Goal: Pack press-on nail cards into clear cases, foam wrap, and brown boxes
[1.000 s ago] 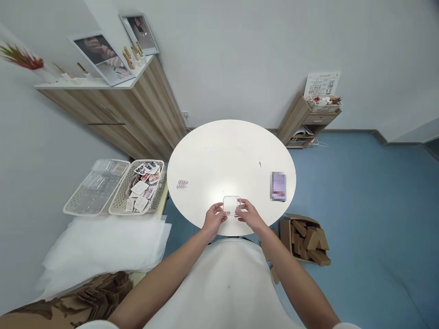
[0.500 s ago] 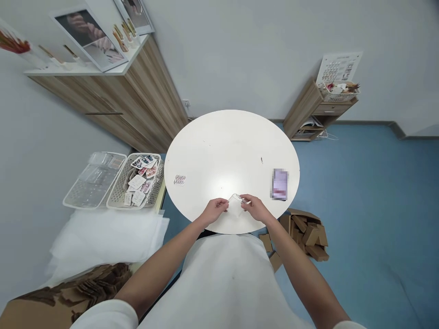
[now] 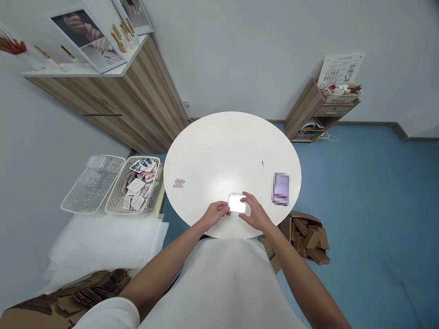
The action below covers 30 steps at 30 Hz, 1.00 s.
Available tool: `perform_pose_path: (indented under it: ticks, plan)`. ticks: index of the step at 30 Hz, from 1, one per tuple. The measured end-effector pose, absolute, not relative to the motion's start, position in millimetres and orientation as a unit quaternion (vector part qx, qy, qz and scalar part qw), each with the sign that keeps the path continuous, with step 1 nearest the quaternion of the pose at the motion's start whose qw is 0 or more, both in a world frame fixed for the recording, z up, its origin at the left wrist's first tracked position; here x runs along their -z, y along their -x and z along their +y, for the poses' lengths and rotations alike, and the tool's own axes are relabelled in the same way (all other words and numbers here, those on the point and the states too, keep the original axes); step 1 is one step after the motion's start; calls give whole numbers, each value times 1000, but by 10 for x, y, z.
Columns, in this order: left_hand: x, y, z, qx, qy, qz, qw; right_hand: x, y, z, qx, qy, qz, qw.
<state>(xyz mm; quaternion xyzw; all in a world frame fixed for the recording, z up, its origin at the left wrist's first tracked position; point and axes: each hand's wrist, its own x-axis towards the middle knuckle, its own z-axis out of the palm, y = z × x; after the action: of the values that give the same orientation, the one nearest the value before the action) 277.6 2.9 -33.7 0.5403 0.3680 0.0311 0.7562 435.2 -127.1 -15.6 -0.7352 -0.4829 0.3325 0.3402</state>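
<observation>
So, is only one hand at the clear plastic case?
No, the left hand is at one side of the clear plastic case and the right hand is at the opposite side.

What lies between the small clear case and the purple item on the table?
The right hand, its fingers at the case, then bare white tabletop up to the purple item; the head view shows this.

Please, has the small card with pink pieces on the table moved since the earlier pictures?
No. The small card keeps its place near the left edge of the round table.
</observation>
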Motion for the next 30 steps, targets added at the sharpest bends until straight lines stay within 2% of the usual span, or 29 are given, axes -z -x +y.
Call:
perform_pose_path:
  ticks: [11,20,30]
  plan:
    - [243,-2746,72,-38,-725,283,627,152,-4357,-1316,-329,701,-517,364]
    - [334,-2751,-68,-58,-675,267,685,232,-4344,-1369,-332,697,-493,400]
    - [219,-2819,-107,-81,-662,270,695,179,-4436,-1331,-363,669,-451,466]
